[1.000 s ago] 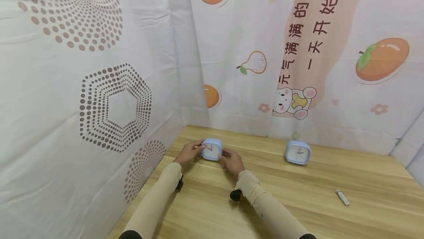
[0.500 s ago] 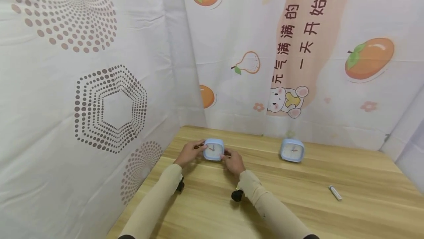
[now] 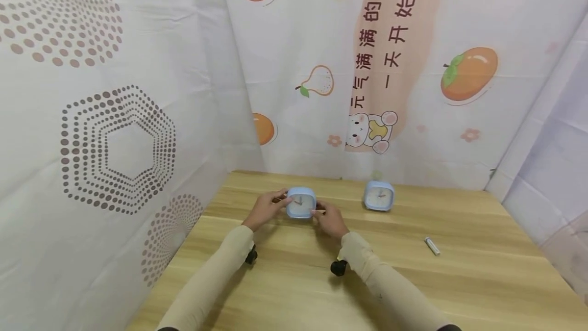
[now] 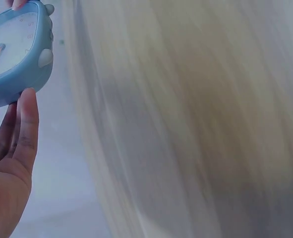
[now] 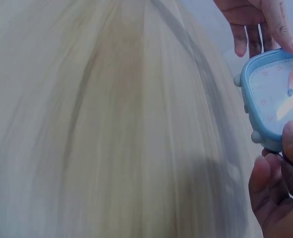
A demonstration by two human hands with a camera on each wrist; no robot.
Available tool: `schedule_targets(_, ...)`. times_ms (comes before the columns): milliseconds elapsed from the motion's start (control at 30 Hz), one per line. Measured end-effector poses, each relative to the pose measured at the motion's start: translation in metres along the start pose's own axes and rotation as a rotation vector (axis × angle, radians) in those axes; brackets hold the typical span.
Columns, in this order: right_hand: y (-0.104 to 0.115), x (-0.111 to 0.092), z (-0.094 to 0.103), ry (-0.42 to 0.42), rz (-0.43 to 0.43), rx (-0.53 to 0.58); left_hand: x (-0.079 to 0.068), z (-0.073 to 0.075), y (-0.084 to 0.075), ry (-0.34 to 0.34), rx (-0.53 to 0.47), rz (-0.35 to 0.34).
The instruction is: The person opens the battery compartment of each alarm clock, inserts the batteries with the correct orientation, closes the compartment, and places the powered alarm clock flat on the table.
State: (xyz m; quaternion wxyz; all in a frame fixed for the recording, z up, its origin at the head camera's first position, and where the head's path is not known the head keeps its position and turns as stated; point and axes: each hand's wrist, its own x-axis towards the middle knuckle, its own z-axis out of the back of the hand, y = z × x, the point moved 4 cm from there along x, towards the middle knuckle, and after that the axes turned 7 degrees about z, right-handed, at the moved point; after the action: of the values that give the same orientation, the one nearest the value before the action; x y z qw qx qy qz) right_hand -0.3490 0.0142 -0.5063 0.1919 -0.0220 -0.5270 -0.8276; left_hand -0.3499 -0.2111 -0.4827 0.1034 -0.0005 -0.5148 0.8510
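A light blue rounded-square alarm clock (image 3: 300, 203) with a white dial is held between both hands, left of the table's middle in the head view. My left hand (image 3: 266, 209) pinches its left side, thumb at the front rim. At the opposite side my right hand (image 3: 332, 220) grips the lower right corner, its thumb on the face's edge. Pale feet show under the clock (image 5: 263, 99) in the right wrist view, with wood beyond them. A second, matching alarm clock (image 3: 379, 196) stands on the table to the right, facing me.
A small white marker-like stick (image 3: 432, 246) lies on the wooden table (image 3: 294, 280), right of the hands. White printed curtains (image 3: 303, 132) hang behind the table and along its left side.
Both hands have carried the held clock rightward, narrowing the gap to the second clock. The head view has turned right, so the curtains and table slide left in it.
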Motion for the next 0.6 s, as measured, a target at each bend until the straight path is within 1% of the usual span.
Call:
schedule_targets(100,-0.004,-0.008,0.023,0.003,0.004,-0.037,0.006,-0.017,-0.013,0.020,-0.004,-0.026)
schedule_targets(200,-0.008,-0.018,0.040,0.009,-0.010,-0.057,0.006,-0.032,-0.020,0.043,-0.010,-0.031)
schedule_targets(267,-0.011,-0.025,0.051,-0.004,-0.014,-0.075,0.008,-0.043,-0.026,0.059,-0.011,-0.041)
schedule_targets(400,-0.017,-0.038,0.071,-0.031,-0.018,-0.076,0.011,-0.062,-0.041,0.085,0.011,-0.078)
schedule_targets(600,-0.024,-0.060,0.097,-0.028,0.010,-0.039,0.012,-0.089,-0.058,0.121,0.024,-0.116)
